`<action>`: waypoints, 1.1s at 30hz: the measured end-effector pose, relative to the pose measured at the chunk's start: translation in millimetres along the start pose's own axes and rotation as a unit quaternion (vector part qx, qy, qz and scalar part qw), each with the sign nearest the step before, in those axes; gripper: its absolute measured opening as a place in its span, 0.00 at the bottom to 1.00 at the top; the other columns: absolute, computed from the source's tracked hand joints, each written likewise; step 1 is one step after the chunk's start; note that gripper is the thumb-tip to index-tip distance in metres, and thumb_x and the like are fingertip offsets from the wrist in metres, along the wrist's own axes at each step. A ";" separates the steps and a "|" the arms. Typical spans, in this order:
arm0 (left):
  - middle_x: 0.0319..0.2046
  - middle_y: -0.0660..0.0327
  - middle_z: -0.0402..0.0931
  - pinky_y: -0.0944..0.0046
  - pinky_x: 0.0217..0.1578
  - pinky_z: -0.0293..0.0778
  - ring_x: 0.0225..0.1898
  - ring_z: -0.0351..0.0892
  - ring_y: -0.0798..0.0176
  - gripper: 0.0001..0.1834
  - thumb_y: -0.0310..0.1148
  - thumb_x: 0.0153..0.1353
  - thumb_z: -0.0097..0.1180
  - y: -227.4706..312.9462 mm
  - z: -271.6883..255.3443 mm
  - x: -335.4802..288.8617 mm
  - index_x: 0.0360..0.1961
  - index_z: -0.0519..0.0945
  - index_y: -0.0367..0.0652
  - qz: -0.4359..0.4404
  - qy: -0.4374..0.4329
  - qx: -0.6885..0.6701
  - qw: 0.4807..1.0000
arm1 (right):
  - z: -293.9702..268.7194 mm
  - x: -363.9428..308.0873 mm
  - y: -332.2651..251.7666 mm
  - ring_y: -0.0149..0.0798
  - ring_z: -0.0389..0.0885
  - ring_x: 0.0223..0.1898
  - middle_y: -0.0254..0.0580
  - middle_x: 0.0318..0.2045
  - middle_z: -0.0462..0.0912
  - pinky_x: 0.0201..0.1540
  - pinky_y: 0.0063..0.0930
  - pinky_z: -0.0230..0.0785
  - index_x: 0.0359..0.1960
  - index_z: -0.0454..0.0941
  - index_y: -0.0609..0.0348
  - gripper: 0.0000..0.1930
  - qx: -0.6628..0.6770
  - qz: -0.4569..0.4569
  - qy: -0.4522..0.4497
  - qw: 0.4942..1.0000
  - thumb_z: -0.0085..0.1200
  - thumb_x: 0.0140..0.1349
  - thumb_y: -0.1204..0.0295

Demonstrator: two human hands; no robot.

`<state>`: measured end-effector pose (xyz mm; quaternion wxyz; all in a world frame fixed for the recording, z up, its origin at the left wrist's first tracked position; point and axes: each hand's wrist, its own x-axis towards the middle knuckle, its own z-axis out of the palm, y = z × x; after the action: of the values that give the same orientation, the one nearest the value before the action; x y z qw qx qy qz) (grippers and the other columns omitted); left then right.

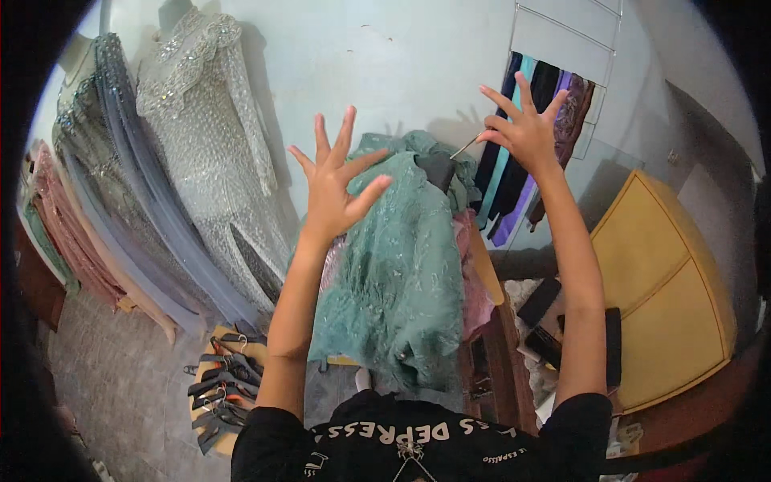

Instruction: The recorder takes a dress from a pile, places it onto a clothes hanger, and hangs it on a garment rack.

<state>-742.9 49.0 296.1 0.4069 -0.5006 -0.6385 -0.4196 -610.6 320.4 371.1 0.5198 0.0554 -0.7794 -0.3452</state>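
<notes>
My left hand (337, 189) is raised with its fingers spread and nothing in it. It is in front of the left side of a green lace dress (393, 265) with small shiny details. My right hand (526, 136) is held up at the upper right. Its thumb and index finger pinch the thin metal hook of a dark hanger (436, 170), while the other fingers fan out. The hanger's dark body shows at the top of the green dress; the cloth hides the rest. Pink fabric (475, 281) peeks out beside and beneath the dress.
Beaded gowns on mannequins, a silver one (197, 128) among them, line the left wall. Several black hangers (221, 394) lie on a small wooden stool at lower left. A metal rack (562, 40) with coloured cloths is at upper right, above a yellow wooden cabinet (666, 297).
</notes>
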 end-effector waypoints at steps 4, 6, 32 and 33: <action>0.64 0.56 0.51 0.22 0.50 0.20 0.66 0.37 0.45 0.36 0.66 0.35 0.58 90.6 -35.0 -10.6 0.31 0.84 0.42 -0.010 -0.123 0.072 0.990 | -52.8 -23.6 6.5 0.41 0.48 0.65 0.10 0.53 0.68 0.53 0.77 0.19 0.18 0.76 0.43 0.17 -0.003 0.011 -0.008 1.000 0.52 0.40 0.45; 0.62 0.55 0.55 0.20 0.48 0.22 0.66 0.40 0.46 0.36 0.67 0.33 0.58 134.7 -42.0 -23.7 0.24 0.83 0.39 0.009 -0.143 0.110 0.984 | -78.8 -27.2 5.8 0.41 0.48 0.65 0.10 0.53 0.68 0.53 0.77 0.20 0.17 0.76 0.43 0.16 -0.006 0.025 -0.027 0.999 0.53 0.40 0.46; 0.59 0.67 0.61 0.27 0.54 0.21 0.66 0.47 0.56 0.19 0.50 0.51 0.54 92.3 -61.7 -57.7 0.27 0.78 0.42 0.156 -0.079 0.103 0.979 | -233.5 7.8 -8.2 0.42 0.43 0.66 0.17 0.56 0.67 0.59 0.69 0.19 0.16 0.77 0.42 0.13 0.053 -0.059 0.057 0.995 0.55 0.41 0.50; 0.59 0.67 0.61 0.27 0.54 0.21 0.66 0.47 0.56 0.19 0.50 0.51 0.54 93.9 -61.4 -58.0 0.27 0.78 0.42 0.157 -0.078 0.101 0.979 | -232.4 11.3 -9.4 0.43 0.49 0.65 0.10 0.57 0.65 0.57 0.74 0.23 0.14 0.74 0.44 0.15 0.054 -0.066 0.076 0.993 0.52 0.39 0.48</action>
<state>-635.0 -12.4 273.0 0.4651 -0.5822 -0.6207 -0.2438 -421.1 196.5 425.6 0.5498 0.1606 -0.7499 -0.3310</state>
